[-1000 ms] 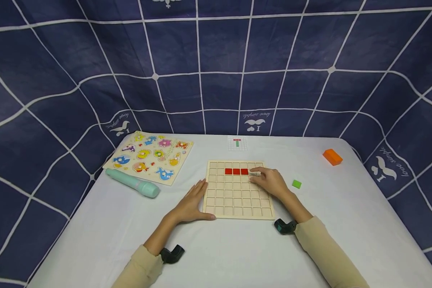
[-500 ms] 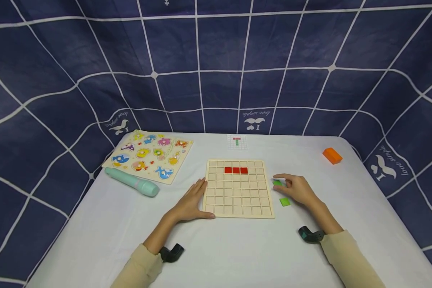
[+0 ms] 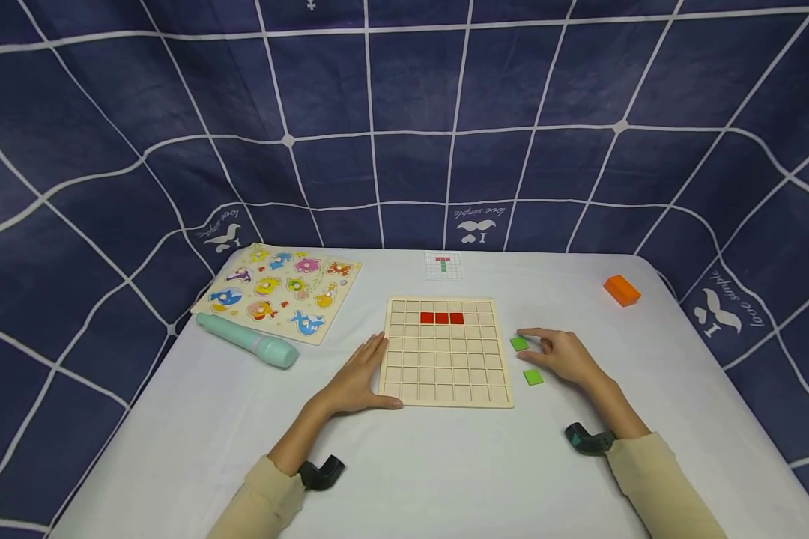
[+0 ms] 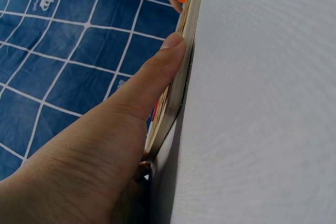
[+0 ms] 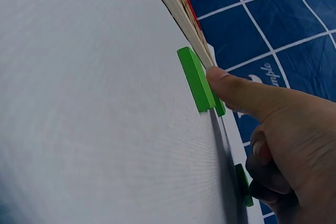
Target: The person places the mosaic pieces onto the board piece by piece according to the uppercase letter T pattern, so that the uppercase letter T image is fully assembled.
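A wooden grid board lies on the white table, with a row of red square tiles in its upper part. My left hand rests against the board's left side, fingers straight, thumb along the near edge; the left wrist view shows that thumb touching the rim. Right of the board, my right hand hovers with index finger and thumb spread on either side of a green tile. A second green tile lies nearer. Another green tile, under the hand, shows only in the right wrist view.
A small card printed with a red and green T pattern lies behind the board. An animal peg puzzle and a mint-green microphone-shaped toy lie at the left. An orange block sits at the back right.
My right hand has left the board's upper right and moved right to the green tiles, then slightly further right, uncovering more of one. My left hand has stayed at the board.
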Available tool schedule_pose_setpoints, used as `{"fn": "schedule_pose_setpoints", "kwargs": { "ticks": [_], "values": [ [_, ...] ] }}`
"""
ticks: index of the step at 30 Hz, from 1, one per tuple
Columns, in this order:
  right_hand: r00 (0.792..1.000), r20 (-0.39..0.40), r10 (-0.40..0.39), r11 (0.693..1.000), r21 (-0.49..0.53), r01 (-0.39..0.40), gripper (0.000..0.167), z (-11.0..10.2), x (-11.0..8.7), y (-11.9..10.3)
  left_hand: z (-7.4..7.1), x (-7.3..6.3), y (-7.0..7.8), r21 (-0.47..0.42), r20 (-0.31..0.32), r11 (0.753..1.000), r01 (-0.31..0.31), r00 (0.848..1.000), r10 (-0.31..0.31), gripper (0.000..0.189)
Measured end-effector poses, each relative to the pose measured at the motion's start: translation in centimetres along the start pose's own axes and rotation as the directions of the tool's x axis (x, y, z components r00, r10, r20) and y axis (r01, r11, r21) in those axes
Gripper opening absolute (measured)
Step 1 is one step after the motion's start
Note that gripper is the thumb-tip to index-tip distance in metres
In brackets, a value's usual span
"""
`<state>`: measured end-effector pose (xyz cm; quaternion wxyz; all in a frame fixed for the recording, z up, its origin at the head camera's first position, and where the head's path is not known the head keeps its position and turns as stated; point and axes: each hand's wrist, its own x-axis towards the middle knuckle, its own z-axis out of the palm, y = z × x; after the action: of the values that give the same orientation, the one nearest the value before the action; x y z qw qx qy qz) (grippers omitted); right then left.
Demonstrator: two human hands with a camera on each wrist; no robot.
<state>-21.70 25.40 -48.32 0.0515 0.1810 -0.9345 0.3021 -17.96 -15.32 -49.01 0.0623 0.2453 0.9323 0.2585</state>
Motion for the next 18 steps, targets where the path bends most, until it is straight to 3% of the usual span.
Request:
{"fn": "schedule_pose_setpoints", "kwargs": {
  "ticks": [5, 18],
  "values": [
    [1.000, 0.020, -0.003, 1.000, -0.016, 0.003, 0.043, 0.08, -0.01, 0.25, -0.04, 0.09, 0.04, 0.001, 0.003, 1.000, 0.003, 1.000, -0.003, 0.125],
    [0.999, -0.035, -0.017, 0.999, -0.034, 0.016, 0.030, 0.01, -0.15, 0.05, 0.05, -0.02, 0.03, -0.003, 0.006, 1.000, 0.017, 1.000, -0.017, 0.125]
  ]
}}
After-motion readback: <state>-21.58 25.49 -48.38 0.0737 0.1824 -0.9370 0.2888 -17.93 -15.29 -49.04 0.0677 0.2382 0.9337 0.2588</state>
